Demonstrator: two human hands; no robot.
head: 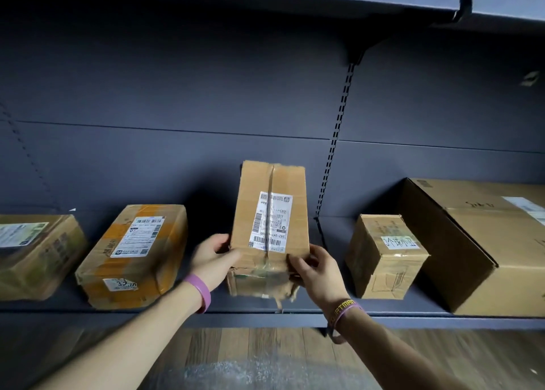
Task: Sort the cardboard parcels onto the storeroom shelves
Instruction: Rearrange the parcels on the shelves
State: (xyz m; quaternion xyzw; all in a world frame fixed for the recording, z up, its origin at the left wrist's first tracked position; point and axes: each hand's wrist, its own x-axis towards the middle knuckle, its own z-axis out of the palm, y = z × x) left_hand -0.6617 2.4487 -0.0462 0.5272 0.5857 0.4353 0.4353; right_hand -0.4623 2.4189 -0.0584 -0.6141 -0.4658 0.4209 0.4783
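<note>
Hands met at the near end of a tall cardboard parcel in the lower middle of the frame, one on each side. The left hand curled its fingers round the parcel's lower left corner, thumb across the labelled face; the right hand pinched the lower right corner, fingertips on the face and thumb underneath. Gripping both near corners probably gave control over the box's angle as it went in, since it sat tilted with its far end toward the back panel. Its torn, taped near end was over the front part of the shelf; whether that end was fully resting on the shelf could not be told.

The shipping label faced up and toward the camera, which I judged deliberate, so the code stayed readable from the aisle. The neighbours matched: a flat parcel with orange tape to the left of centre and another parcel at the far left edge both showed labels upward. To the right, beyond the slotted upright, stood a small cube-like box with a handwritten tag, just beside a large carton at the right edge.

The held parcel occupied the gap between the orange-taped parcel and the upright, apart from both. A pink wristband circled the left wrist, a lettered one the right.
</note>
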